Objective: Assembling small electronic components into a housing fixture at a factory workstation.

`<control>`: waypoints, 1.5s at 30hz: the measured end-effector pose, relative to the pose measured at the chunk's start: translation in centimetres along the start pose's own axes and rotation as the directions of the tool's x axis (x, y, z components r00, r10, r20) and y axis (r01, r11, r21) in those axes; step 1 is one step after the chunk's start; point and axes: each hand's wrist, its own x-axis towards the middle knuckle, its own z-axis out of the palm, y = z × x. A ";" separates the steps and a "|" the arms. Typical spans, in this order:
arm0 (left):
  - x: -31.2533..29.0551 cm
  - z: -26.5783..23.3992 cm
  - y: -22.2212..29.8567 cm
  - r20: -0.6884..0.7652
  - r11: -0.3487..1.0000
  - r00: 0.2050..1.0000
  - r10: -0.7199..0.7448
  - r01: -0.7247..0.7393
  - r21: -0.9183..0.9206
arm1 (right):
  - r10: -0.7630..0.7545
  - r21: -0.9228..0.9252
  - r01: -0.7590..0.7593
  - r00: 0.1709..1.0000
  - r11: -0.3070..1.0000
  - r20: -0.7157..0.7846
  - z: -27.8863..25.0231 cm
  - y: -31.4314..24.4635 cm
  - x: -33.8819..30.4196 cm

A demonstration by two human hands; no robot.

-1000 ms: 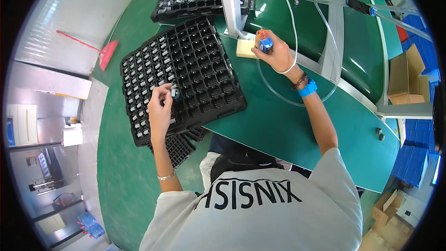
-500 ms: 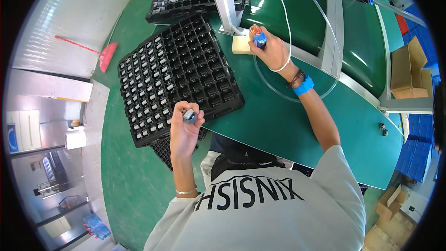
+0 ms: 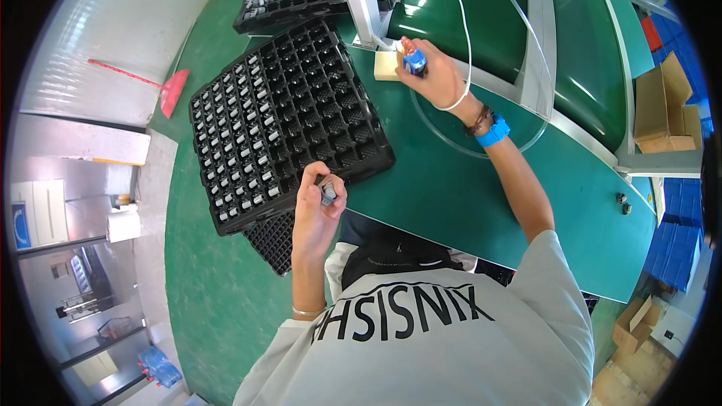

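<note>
Pinching a small grey component near the black compartment tray

The left hand curled closed around it, upper end bare, probably for access. Farther right, the right hand wrapped a blue-and-orange handheld tool, its far end presumably left unobstructed. The component sat between left thumb and fingertips.

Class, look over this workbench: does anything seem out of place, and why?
Yes: two small parts lie loose toward the right end of the green table, looking stray because the grey pieces in the black tray sit in neat rows.
</note>
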 end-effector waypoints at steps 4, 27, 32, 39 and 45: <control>0.0 -0.2 -0.1 -0.065 0.989 0.994 0.083 -0.074 0.126 | -0.032 0.390 -0.058 0.975 0.919 0.220 0.5 -2.7 -0.8; 4.4 5.1 0.4 0.104 0.826 0.913 0.394 -0.402 0.394 | 0.188 0.695 -0.716 0.692 0.059 0.697 -1.1 -9.9 -2.7; 4.7 5.2 -0.9 0.082 0.777 0.851 0.518 -0.509 0.370 | 0.143 0.724 -0.679 0.733 0.119 0.665 -1.5 -10.6 -2.7; 4.5 5.4 -1.7 0.082 0.678 0.785 0.614 -0.578 0.454 | 0.165 0.793 -0.577 0.817 0.198 0.553 -2.1 -11.0 -2.5; 5.5 -0.3 5.2 0.040 -0.044 0.780 0.625 -0.016 0.999 | 0.193 0.608 -0.224 0.974 0.762 0.117 -2.5 0.1 0.9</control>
